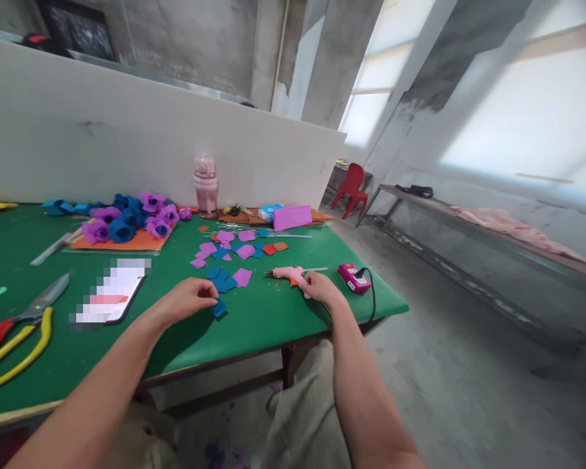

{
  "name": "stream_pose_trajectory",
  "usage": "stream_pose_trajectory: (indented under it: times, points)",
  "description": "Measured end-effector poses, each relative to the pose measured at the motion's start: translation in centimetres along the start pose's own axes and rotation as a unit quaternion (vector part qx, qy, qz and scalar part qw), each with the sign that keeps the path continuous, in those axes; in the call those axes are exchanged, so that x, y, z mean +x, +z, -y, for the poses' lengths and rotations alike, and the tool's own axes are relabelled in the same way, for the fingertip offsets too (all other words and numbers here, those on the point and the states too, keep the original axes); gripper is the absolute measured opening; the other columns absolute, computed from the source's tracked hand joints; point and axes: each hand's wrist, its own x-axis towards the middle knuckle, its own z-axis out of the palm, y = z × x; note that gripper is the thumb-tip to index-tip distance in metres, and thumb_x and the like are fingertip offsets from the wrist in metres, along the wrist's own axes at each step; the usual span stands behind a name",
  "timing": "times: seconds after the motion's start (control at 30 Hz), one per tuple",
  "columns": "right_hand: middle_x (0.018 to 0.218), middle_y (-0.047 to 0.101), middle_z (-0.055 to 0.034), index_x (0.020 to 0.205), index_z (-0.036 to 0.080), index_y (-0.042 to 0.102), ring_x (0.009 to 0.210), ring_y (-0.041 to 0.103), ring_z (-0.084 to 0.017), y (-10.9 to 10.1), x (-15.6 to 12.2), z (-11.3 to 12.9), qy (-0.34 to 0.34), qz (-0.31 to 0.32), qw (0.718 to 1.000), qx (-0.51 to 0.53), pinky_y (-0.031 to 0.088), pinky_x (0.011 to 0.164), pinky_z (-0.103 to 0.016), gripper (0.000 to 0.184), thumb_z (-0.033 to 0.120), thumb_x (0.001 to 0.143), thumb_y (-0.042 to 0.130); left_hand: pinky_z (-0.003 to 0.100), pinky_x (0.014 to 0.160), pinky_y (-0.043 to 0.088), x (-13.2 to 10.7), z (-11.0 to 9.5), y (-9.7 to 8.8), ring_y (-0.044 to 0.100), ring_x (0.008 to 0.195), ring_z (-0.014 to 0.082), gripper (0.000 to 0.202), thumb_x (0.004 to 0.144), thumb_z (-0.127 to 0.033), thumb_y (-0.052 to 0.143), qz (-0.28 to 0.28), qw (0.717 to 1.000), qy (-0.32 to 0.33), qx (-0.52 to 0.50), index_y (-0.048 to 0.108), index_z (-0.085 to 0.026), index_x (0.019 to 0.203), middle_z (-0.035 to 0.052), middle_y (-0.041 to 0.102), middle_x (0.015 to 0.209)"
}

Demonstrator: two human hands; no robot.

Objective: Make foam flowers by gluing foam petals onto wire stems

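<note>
My left hand [189,298] is curled over a small blue foam piece [219,309] near the front edge of the green table [264,319], pinching it. My right hand [320,286] is closed round the handle of a pink glue gun [289,275] that lies on the table, nozzle pointing left. A black cord runs from near it to a pink box [354,277]. Loose purple, blue and orange foam pieces [234,251] lie just beyond both hands.
A pile of purple and blue foam flowers [127,221] rests on an orange sheet at the back left. A pink bottle [206,184], a phone [111,298], scissors and yellow-handled pliers [14,339] are also on the table. A white partition stands behind; a red chair [351,189] is farther off.
</note>
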Motion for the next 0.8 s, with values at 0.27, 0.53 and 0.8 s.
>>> stream_pose_trajectory:
  times: [0.27, 0.53, 0.8]
  points:
    - [0.069, 0.062, -0.0022, 0.084, 0.017, 0.053, 0.059, 0.053, -0.013, -0.1, -0.9, 0.6, -0.066, -0.118, 0.981, 0.139, 0.037, 0.055, -0.023, 0.025, 0.040, 0.080, 0.043, 0.022, 0.057, 0.039, 0.3, 1.1, 0.7, 0.051, 0.060, 0.0132, 0.018, 0.061, -0.034, 0.057, 0.006, 1.000, -0.003, -0.020, 0.060, -0.016, 0.062, -0.0021, 0.060, 0.059]
    - [0.075, 0.057, -0.0002, 0.094, 0.018, 0.056, 0.062, 0.053, -0.011, -1.4, -3.1, 3.7, -0.084, 0.050, 0.846, 0.524, 0.044, 0.059, -0.024, 0.033, 0.042, 0.072, 0.059, 0.022, 0.053, 0.037, 0.7, 1.1, 1.7, 0.053, 0.057, 0.0129, 0.016, 0.060, -0.031, 0.058, -0.006, 0.999, -0.023, 0.046, 0.060, -0.016, 0.061, -0.0006, 0.061, 0.058]
    - [0.097, 0.063, -0.0032, 0.101, 0.024, 0.051, 0.057, 0.056, -0.010, 0.0, -5.3, 6.9, -0.074, 0.124, 0.834, 0.532, 0.047, 0.051, -0.024, 0.037, 0.047, 0.073, 0.057, 0.021, 0.052, 0.034, 0.6, 0.4, 1.7, 0.052, 0.055, 0.0113, 0.005, 0.059, -0.017, 0.058, -0.042, 0.993, -0.043, 0.105, 0.063, -0.017, 0.057, -0.0007, 0.061, 0.057]
